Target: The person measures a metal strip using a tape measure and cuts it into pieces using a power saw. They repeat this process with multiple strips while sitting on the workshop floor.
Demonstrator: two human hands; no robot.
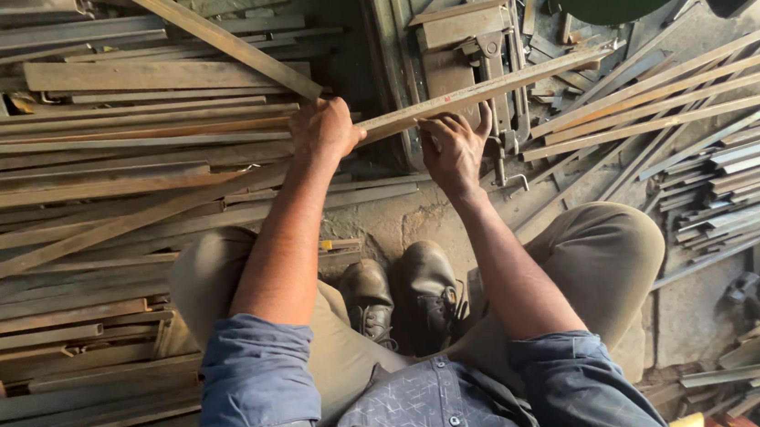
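Head view looks straight down on a person crouched over a floor crowded with metal stock. One long flat steel strip runs from lower left to upper right across the middle, and both hands hold it. The left hand wraps it with fingers curled shut around the bar; the right hand lies just beside, fingers pressed on the strip's near edge, thumb raised against it. The strip's far end rests over a grey cutting machine at top centre.

Open room is scarce: bare floor shows only in a narrow patch between the hands and the two black shoes. To the left a dense stack of rusty flat bars lies mostly level, reaching the picture's edge; to the right a fan of angled strips spreads outward. One hammer lies at lower right, well apart from the hands. A small yellow object shows in the bottom right corner, too cropped to tell.
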